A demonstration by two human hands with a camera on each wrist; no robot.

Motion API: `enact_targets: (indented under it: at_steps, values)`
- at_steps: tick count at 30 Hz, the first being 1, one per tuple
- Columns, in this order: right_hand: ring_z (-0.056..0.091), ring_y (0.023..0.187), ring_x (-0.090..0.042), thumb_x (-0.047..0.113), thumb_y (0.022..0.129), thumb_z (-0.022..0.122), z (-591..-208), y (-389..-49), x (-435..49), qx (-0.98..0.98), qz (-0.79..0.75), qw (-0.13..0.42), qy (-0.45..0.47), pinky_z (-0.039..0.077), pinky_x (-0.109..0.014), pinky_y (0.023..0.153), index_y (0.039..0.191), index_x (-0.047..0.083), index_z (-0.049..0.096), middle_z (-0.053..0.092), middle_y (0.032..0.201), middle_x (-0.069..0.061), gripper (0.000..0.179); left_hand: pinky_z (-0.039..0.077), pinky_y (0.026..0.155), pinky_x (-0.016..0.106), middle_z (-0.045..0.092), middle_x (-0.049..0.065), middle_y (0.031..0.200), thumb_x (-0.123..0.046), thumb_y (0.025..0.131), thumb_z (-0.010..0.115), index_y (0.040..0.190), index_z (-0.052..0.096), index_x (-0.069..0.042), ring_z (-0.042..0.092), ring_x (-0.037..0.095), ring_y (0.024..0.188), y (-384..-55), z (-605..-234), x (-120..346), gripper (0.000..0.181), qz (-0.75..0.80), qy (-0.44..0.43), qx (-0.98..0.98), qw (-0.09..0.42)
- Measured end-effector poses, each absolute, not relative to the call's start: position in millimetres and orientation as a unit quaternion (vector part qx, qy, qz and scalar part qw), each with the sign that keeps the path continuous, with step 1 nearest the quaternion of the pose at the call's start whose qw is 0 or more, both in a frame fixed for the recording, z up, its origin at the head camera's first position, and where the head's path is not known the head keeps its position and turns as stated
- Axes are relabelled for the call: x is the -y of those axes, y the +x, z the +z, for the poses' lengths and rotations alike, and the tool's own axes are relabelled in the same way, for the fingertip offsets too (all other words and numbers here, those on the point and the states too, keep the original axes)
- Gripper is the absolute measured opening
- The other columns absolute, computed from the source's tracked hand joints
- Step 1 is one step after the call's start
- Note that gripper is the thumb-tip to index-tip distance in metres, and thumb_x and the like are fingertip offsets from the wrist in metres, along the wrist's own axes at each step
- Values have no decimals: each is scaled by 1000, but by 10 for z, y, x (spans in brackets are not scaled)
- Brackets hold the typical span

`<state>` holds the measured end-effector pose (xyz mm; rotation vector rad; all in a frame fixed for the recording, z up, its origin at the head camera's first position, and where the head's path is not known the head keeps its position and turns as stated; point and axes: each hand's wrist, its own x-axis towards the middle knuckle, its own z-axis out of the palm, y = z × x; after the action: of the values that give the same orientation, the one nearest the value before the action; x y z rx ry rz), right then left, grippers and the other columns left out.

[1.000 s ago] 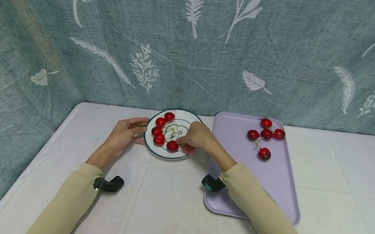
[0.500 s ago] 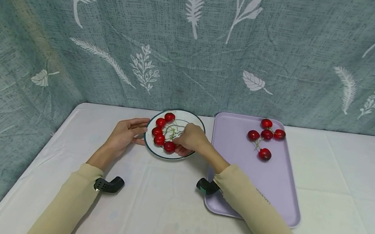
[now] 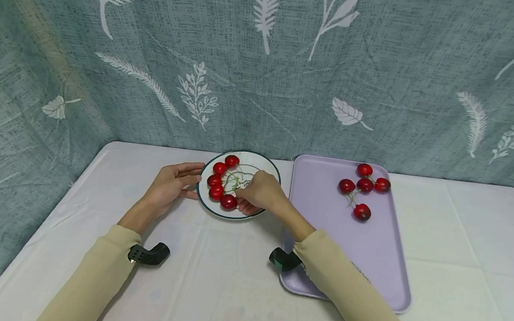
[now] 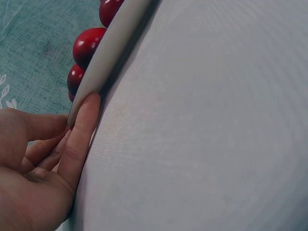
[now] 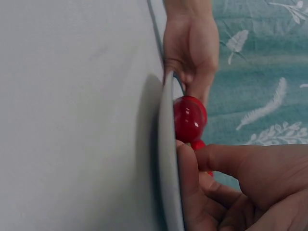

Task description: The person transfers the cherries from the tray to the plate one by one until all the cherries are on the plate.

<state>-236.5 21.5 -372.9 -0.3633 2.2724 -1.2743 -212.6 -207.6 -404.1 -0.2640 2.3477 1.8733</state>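
A white plate (image 3: 242,214) with a dark green rim holds several red cherries (image 3: 219,168) in an arc along its left side, green stems pointing inward. My left hand (image 3: 166,187) rests at the plate's left rim with extended fingers; the left wrist view shows a finger (image 4: 82,125) lying along the plate's edge and the thumb at the rim. Over the right part of the plate, my right hand (image 3: 259,193) has curled fingers and pinches a cherry (image 3: 229,202) at the front of the arc. In the right wrist view, thumb and index tips meet right beside this cherry (image 5: 189,119).
To the right lies a purple tray (image 3: 325,233) bearing several more cherries (image 3: 365,184) near its far right corner, some joined by stems. The right forearm crosses the tray. White cloth (image 3: 202,293) covers the table, and a green leaf-patterned curtain (image 3: 275,88) hangs behind.
My right hand has moved a little left over the plate, and the front cherry has shifted left with it, close to its neighbour. The left hand stays at the rim.
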Motion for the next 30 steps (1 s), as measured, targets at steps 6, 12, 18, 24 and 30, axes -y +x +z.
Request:
enact_targets:
  at_steps: [6, 12, 18, 24, 30]
  values:
    - [61, 45, -9, 7, 91, 62, -3651, -2372, -298, -835, -471, 252, -135, 58, -23, 49, 72, -7, 73, 64, 53, -4, 26, 62, 74, 32, 49, 19, 140, -3, 100, 51, 145, 45, 0, 64, 12, 95, -2112, -4036, 2081, 45, 619, -94, -777, 67]
    - [64, 51, -12, 13, 95, 64, -3518, -2424, -461, -848, -444, 246, -149, 62, -28, 57, 82, -9, 74, 68, 61, -8, 28, 62, 75, 32, 49, 18, 141, -4, 101, 51, 145, 44, 0, 63, 14, 99, -2110, -4036, 2087, 45, 619, -97, -776, 69]
    - [69, 65, -19, 18, 96, 64, -3264, -2531, -734, -848, -436, 259, -151, 63, -36, 70, 94, -11, 73, 70, 74, -14, 30, 62, 76, 32, 49, 19, 141, -4, 101, 51, 145, 44, 0, 63, 15, 99, -2119, -4040, 2084, 45, 618, -93, -778, 70]
    - [67, 68, -16, 15, 94, 66, -3073, -2629, -1083, -855, -413, 267, -164, 63, -34, 72, 103, -12, 70, 71, 83, -16, 28, 62, 75, 32, 49, 18, 141, -4, 101, 51, 145, 45, -1, 63, 15, 100, -2125, -4037, 2077, 45, 617, -96, -778, 72]
    - [70, 77, -21, 10, 95, 64, -2958, -2695, -1460, -874, -382, 245, -177, 62, -34, 75, 106, -11, 70, 73, 89, -15, 24, 62, 76, 32, 48, 18, 141, -5, 101, 51, 145, 44, -1, 62, 18, 104, -2131, -4029, 2084, 45, 617, -92, -778, 74]
